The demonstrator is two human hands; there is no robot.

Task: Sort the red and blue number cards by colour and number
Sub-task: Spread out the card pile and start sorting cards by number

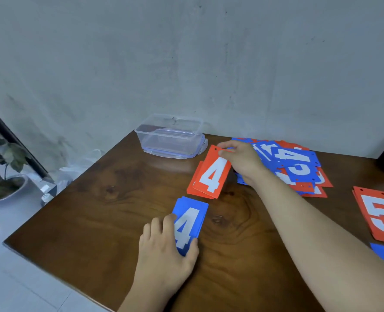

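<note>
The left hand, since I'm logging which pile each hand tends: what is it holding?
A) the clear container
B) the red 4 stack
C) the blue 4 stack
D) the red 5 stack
C: the left hand grips the blue 4 stack at its near end between fingers and thumb, while the right hand pinches the red 4 stack.

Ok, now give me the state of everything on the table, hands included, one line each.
red 4 pile: face up, slightly fanned, top card pinched at its far end by the right hand.
blue 4 pile: face up, gripped by the left hand.
mixed heap: unsorted, red and blue overlapping.
red 5 pile: face up, untouched.
clear box: open, looks empty.
</note>
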